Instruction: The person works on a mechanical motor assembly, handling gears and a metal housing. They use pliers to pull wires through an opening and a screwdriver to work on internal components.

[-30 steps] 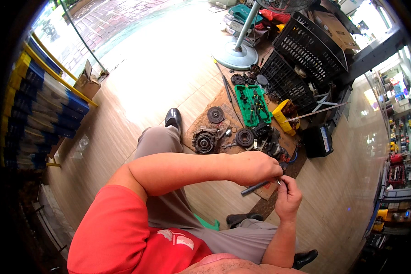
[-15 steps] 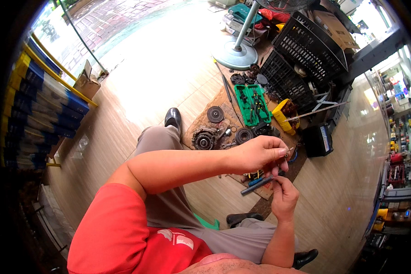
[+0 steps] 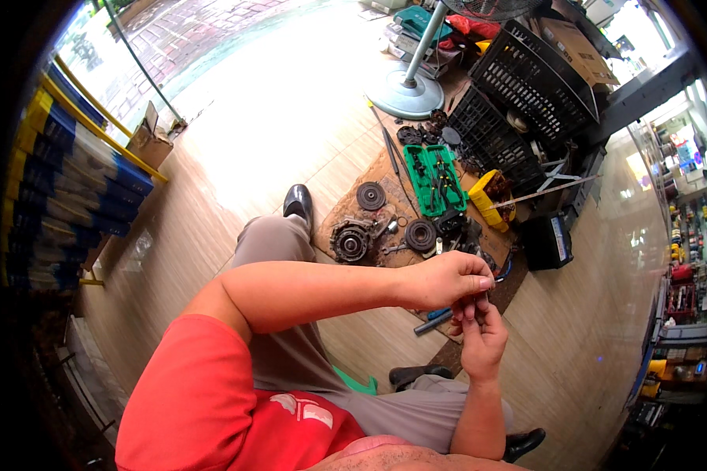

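My left hand (image 3: 452, 281) reaches in from the left with thumb and fingers pinched together; what sits between them is too small to make out. Just below it, my right hand (image 3: 483, 341) is closed on a dark grey rod (image 3: 432, 323) that points out to the left. The fingertips of both hands meet, and they hide the rod's other end. On the cardboard (image 3: 346, 206) beyond my hands lie a round metal housing (image 3: 352, 242), a grooved pulley (image 3: 371, 196) and another pulley (image 3: 421, 234).
A green tool case (image 3: 434, 180) lies open with pliers inside. Near it are a yellow container (image 3: 489, 200), a black battery-like box (image 3: 546, 242) and black crates (image 3: 530, 86). A fan base (image 3: 404, 94) stands at the back. Blue-and-yellow stacked goods (image 3: 78, 173) line the left side.
My left hand has come down a little toward my right hand, and the fingertips now meet. More of the rod is covered. The parts on the cardboard have not moved.
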Motion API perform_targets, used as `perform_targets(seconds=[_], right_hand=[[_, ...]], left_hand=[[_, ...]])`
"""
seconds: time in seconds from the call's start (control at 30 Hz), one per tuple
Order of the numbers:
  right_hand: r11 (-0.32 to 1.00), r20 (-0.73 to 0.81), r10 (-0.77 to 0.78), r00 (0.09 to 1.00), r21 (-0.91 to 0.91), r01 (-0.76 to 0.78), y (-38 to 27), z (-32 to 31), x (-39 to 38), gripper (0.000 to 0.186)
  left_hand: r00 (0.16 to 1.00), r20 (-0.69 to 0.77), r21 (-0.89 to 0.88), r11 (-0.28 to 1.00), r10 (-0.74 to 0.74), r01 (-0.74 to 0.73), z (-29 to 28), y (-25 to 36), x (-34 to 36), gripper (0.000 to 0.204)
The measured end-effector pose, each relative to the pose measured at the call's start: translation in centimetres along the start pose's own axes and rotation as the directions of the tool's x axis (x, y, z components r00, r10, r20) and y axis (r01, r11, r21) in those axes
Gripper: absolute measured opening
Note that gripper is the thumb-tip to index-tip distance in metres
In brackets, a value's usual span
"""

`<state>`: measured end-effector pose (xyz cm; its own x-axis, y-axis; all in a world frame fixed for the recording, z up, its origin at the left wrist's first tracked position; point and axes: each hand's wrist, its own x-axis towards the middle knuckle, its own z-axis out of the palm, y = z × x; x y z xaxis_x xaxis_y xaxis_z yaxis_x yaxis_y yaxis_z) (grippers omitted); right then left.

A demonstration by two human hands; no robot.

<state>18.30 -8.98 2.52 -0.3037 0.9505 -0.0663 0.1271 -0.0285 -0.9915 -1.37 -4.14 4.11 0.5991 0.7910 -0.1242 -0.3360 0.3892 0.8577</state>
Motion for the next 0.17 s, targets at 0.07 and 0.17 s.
perform_targets(seconds=[0.07,0.17], right_hand=[[0.994,0.002,-0.031,1.0,-0.109,0.031,0.9,-0.8,-0.1,0.02],[0.944,0.042,-0.117,0.992,-0.306,0.124,1.5,-1.4,-0.1,0.02]], left_hand=[[1.0,0.012,0.002,1.0,-0.016,0.016,0.0,0.0,0.0,0.027],[0.998,0.028,-0.007,0.998,-0.06,0.061,0.0,0.0,0.0,0.028]])
